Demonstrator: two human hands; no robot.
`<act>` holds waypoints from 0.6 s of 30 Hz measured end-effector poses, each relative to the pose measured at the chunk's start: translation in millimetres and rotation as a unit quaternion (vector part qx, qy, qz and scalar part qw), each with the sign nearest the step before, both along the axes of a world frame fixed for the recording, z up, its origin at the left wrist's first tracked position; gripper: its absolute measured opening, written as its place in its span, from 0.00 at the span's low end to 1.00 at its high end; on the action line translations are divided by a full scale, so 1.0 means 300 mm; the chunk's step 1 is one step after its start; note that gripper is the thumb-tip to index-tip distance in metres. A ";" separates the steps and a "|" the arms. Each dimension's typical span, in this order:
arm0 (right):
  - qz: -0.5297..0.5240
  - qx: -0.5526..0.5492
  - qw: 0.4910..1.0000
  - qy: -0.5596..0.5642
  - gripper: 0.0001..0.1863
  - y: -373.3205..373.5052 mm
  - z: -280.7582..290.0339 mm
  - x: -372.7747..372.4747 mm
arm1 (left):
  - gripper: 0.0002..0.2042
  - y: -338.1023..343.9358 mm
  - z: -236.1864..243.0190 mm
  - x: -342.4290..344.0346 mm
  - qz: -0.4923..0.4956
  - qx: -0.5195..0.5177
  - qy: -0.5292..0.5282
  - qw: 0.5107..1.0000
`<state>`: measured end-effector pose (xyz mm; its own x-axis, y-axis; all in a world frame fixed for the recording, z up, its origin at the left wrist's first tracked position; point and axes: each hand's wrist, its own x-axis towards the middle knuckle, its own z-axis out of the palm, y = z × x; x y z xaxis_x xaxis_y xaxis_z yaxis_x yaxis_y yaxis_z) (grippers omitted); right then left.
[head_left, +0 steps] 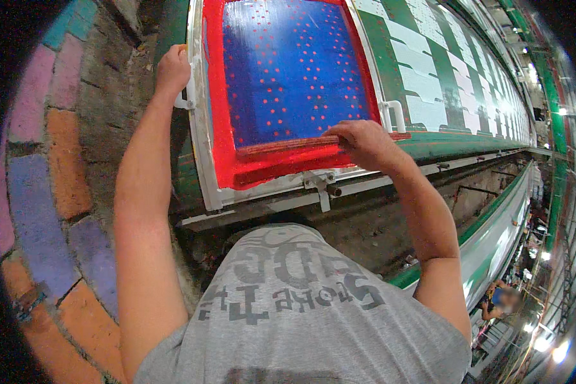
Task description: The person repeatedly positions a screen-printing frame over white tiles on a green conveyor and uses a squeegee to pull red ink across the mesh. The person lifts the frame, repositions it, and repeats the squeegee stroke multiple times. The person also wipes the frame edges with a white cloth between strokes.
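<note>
A screen-printing frame (201, 137) with a white metal rim lies on a long green table. Its blue mesh (294, 70) shows red dots and is bordered by wet red ink. My left hand (173, 67) grips the white handle on the frame's left side. My right hand (363, 142) is closed on a wooden squeegee (285, 146) that lies across the near end of the mesh, smeared with red ink. A second white handle (393, 115) stands just beyond my right hand.
The green printing table (454, 144) stretches far to the right, covered with white cloth pieces (422, 77). A brick floor of coloured blocks (51, 192) lies at left. Another person (500, 299) stands far off at lower right, beside a second long table.
</note>
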<state>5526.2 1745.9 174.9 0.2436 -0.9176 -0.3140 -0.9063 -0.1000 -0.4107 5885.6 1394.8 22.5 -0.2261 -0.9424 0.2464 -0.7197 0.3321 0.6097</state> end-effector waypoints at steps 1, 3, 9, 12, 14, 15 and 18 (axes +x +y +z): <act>0.010 0.009 1.000 0.008 0.13 -0.009 0.017 0.001 | 0.17 0.000 0.000 -0.004 0.006 0.001 -0.005 1.000; 0.027 0.026 0.999 0.015 0.13 -0.019 0.045 0.008 | 0.17 -0.002 0.007 -0.014 0.021 0.009 -0.017 1.000; 0.033 0.079 0.996 0.000 0.11 -0.010 0.000 0.079 | 0.19 0.008 0.036 -0.020 0.034 -0.028 -0.098 0.994; 0.019 0.084 0.996 0.024 0.11 0.032 -0.049 0.104 | 0.19 0.008 0.039 -0.020 0.030 -0.029 -0.121 0.992; 0.015 0.049 0.998 0.030 0.17 0.079 -0.071 0.120 | 0.20 0.001 0.027 -0.025 0.040 -0.028 -0.135 0.990; 0.006 0.034 0.999 0.027 0.18 0.111 -0.075 0.128 | 0.20 -0.007 0.020 -0.028 0.045 -0.029 -0.141 0.989; -0.010 -0.055 0.998 0.026 0.22 0.199 -0.083 0.165 | 0.21 -0.034 -0.018 -0.032 0.064 -0.010 -0.162 0.985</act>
